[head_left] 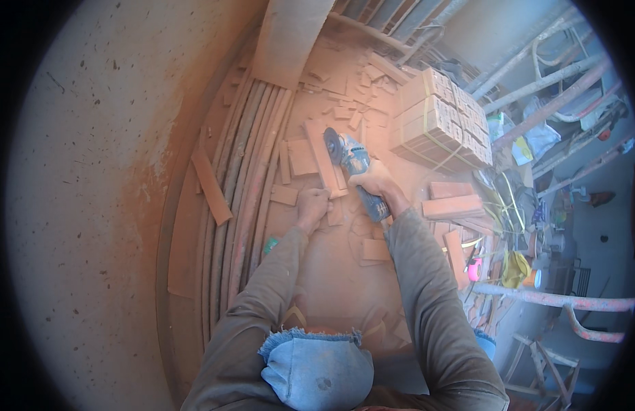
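Observation:
My right hand [376, 179] is wrapped around a blue angle grinder [356, 157], held at a slant with its body running back toward my sleeve. Its dark round disc [332, 145] is at the right edge of a long, narrow orange tile strip [319, 152]; I cannot tell whether it touches. At the strip's near end, my left hand [312, 209] is closed on it, fingers bent round the edge. More tile pieces [303, 157] lie beneath and to the left of the strip.
Long pipes [228, 185] run along the wall at left, with a loose tile strip [212, 188] across them. A strapped stack of tiles [437, 123] stands at right, near metal scaffold frames [543, 85]. Broken tile bits [345, 109] and orange dust cover the floor beyond.

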A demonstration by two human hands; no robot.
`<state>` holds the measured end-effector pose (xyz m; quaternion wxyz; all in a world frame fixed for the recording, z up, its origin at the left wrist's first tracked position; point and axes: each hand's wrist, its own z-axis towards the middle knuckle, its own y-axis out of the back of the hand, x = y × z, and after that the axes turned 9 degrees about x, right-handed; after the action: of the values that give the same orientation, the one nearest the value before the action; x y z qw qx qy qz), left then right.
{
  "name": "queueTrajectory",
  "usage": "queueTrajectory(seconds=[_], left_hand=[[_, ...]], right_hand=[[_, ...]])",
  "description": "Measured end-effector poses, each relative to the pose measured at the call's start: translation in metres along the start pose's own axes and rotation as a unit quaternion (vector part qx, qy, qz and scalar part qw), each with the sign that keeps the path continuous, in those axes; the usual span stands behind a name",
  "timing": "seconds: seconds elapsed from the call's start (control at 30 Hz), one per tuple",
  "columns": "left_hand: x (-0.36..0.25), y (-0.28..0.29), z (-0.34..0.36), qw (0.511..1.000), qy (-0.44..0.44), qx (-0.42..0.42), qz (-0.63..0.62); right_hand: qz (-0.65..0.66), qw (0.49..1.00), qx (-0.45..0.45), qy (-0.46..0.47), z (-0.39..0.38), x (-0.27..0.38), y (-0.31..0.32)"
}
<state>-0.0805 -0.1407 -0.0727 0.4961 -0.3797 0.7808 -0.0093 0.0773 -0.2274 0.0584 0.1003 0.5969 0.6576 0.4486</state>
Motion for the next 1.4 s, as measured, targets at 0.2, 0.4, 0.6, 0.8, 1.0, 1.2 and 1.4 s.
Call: queueTrajectory(seconds=[0.2, 0.4, 0.6, 0.8, 1.0, 1.2, 1.4], left_hand=[[0.004, 0.003, 0.002, 1.000, -0.001, -0.001, 0.014], [0.001, 0.001, 0.004, 0.999, 0.010, -0.002, 0.044], [-0.001, 0.002, 0.003, 0.999, 0.017, 0.003, 0.028], [-0.003, 0.001, 0.001, 0.999, 0.022, 0.004, 0.024], [-0.003, 0.002, 0.002, 0.999, 0.027, 0.006, 0.026], [-0.002, 0.002, 0.003, 0.999, 0.025, 0.010, 0.028], [0.001, 0.004, 0.005, 0.999, 0.018, 0.015, 0.028]], right_hand=[[-0.001, 1.000, 0.012, 0.003, 0.003, 0.004, 0.000], [0.008, 1.000, 0.010, 0.005, 0.011, -0.004, 0.002], [0.000, 1.000, 0.009, -0.006, 0.010, 0.002, 0.003], [0.003, 1.000, 0.011, 0.003, 0.011, 0.001, 0.004], [-0.017, 1.000, 0.014, -0.012, 0.013, 0.002, 0.003], [-0.013, 1.000, 0.008, -0.006, 0.011, 0.002, 0.003], [-0.020, 1.000, 0.001, -0.001, 0.013, 0.003, 0.003]])
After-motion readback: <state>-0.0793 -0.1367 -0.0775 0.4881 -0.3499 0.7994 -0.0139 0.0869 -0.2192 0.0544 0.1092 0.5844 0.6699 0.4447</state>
